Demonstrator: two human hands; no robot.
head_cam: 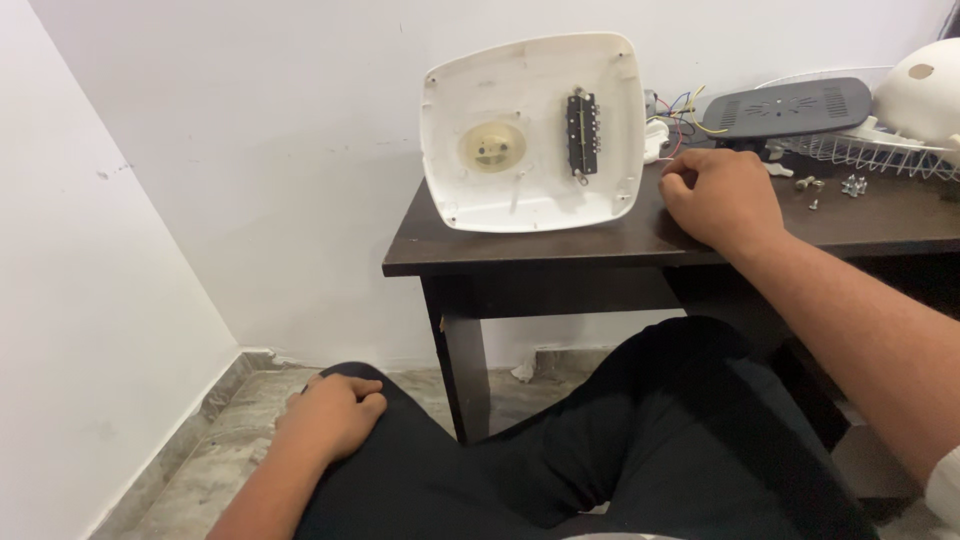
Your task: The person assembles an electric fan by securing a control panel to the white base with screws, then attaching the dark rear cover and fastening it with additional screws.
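My right hand [718, 200] rests as a loose fist on the dark wooden table [520, 250], just right of a white square plastic housing [535, 130]. The housing stands upright against the wall, with a round yellowish hub and a dark switch block on its face. Whether my right fingers hold something small is hidden. My left hand [335, 412] lies curled on my left knee, over black trousers, holding nothing visible.
Coloured wires [683, 108] trail behind the housing. A dark grey vented plate [790, 105], a white wire grille [860, 150] and a white rounded shell [925, 90] sit at the table's back right. Several loose screws [830, 185] lie near them. A stone floor lies below.
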